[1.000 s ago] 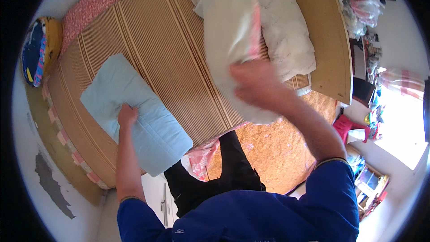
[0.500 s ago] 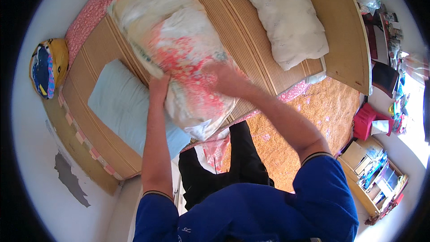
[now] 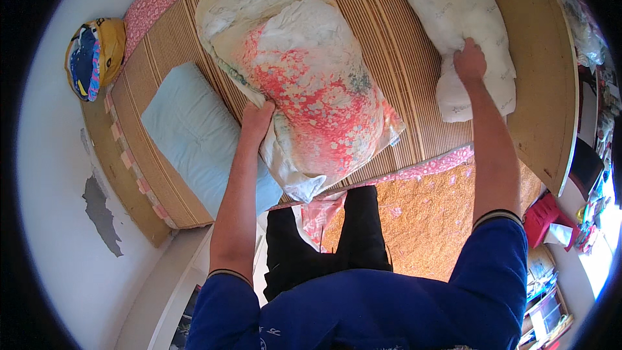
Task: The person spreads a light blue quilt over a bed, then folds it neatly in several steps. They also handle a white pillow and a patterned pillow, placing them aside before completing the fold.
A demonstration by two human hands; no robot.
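A folded floral quilt [image 3: 311, 97], cream with red and pink blossoms, lies across the middle of the bed. My left hand [image 3: 258, 122] is closed on its left edge, where the cloth bunches up. To the right, a long white pillow [image 3: 463, 10] with small printed marks lies near the bed's end board. My right hand [image 3: 470, 61] presses into its near half with fingers curled in, and the fabric dents around them. A light blue pillow [image 3: 197, 133] rests left of the quilt, partly behind my left forearm.
A striped brown mat [image 3: 382, 32] covers the bed. At the left end stands a yellow bag [image 3: 111, 42] with dark cloth inside. The wooden end board [image 3: 541, 91] rises on the right. An orange-brown carpet [image 3: 414, 220] lies beside the bed, with a red item [image 3: 543, 217] farther right.
My right hand has moved from the quilt to the white pillow at the right. The left hand keeps hold of the quilt's edge. The view has shifted slightly.
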